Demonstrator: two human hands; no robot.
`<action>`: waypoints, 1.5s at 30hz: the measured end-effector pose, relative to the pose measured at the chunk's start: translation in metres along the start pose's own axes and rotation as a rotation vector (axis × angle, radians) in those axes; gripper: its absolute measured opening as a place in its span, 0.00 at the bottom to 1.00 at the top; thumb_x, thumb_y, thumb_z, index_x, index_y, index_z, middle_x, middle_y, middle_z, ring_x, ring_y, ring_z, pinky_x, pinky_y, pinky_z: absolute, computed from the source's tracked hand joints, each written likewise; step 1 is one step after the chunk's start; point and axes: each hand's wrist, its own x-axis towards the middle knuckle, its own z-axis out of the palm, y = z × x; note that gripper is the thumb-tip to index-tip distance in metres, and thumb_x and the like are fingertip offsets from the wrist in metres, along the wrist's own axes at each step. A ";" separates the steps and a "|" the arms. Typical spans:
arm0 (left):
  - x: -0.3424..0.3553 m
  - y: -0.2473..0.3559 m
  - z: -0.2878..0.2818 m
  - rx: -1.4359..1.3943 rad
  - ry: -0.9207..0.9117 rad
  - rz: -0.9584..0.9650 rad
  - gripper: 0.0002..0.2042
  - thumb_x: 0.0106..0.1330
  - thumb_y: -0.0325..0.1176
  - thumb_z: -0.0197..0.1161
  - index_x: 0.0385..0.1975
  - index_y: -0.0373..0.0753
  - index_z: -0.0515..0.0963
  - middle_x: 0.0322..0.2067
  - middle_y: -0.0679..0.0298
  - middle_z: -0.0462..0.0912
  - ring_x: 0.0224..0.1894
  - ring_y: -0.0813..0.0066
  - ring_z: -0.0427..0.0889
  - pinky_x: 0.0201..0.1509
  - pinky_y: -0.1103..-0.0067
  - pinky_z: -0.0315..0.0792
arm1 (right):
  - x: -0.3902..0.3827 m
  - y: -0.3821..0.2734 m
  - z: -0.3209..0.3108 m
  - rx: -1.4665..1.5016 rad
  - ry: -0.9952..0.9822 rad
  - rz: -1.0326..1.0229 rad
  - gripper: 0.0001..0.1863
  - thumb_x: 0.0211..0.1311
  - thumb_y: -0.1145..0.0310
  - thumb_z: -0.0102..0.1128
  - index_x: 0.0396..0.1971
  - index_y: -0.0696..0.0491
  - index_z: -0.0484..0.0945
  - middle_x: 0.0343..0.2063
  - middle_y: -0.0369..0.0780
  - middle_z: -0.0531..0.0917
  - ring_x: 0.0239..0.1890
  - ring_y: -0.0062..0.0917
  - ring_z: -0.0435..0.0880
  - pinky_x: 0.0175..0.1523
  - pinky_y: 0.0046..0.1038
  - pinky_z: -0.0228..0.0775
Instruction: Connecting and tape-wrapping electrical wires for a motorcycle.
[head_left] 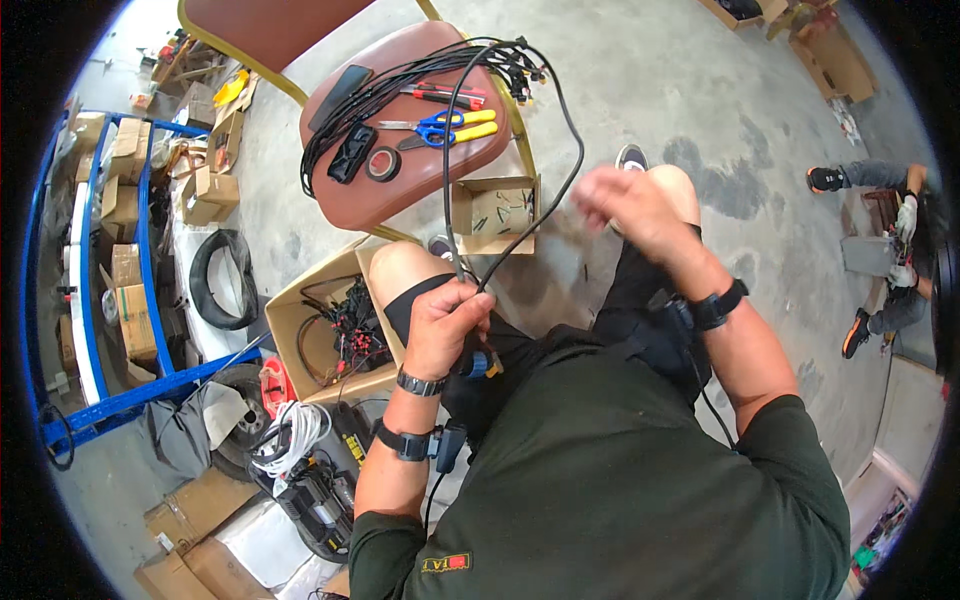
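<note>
A thin black cable (582,148) rises from my left hand (450,325) in a tall loop over the chair's front edge. The left fingers are closed around it, and a blue-and-yellow end piece (482,364) shows just below that hand. My right hand (630,205) is raised to the right of the loop, apart from it; motion blur hides its finger shape. Ahead, a brown chair seat (425,190) carries a bundle of black cables (318,150), blue-handled scissors (437,128), a yellow-handled tool (473,132), a roll of black tape (382,163) and a black case (352,153).
A cardboard box (318,292) of tangled wires stands by my left knee. Between my legs and the chair sits a smaller box (500,243) with small loose pieces. Blue shelving (150,240) lines the left. At far right, another person's gloved hands (905,220) are at work.
</note>
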 end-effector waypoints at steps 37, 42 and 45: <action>0.014 -0.004 0.036 0.297 -0.092 0.080 0.08 0.57 0.25 0.67 0.34 0.31 0.78 0.28 0.71 0.78 0.33 0.86 0.73 0.38 0.85 0.69 | -0.005 0.005 0.074 0.357 -0.183 0.068 0.15 0.70 0.56 0.49 0.31 0.53 0.73 0.29 0.35 0.80 0.22 0.16 0.78 0.29 0.19 0.72; 0.007 -0.003 0.030 0.256 -0.028 0.018 0.07 0.59 0.24 0.63 0.36 0.31 0.79 0.23 0.67 0.79 0.26 0.83 0.77 0.30 0.84 0.71 | -0.006 0.028 0.061 0.672 -0.166 0.000 0.16 0.65 0.57 0.57 0.44 0.54 0.75 0.37 0.39 0.82 0.40 0.21 0.80 0.47 0.26 0.73; -0.003 -0.002 0.026 0.341 -0.023 0.086 0.07 0.59 0.23 0.62 0.36 0.30 0.79 0.26 0.65 0.79 0.26 0.83 0.77 0.30 0.85 0.71 | -0.011 0.027 0.051 0.771 -0.198 0.002 0.23 0.62 0.54 0.60 0.50 0.54 0.71 0.41 0.41 0.81 0.43 0.25 0.81 0.50 0.28 0.73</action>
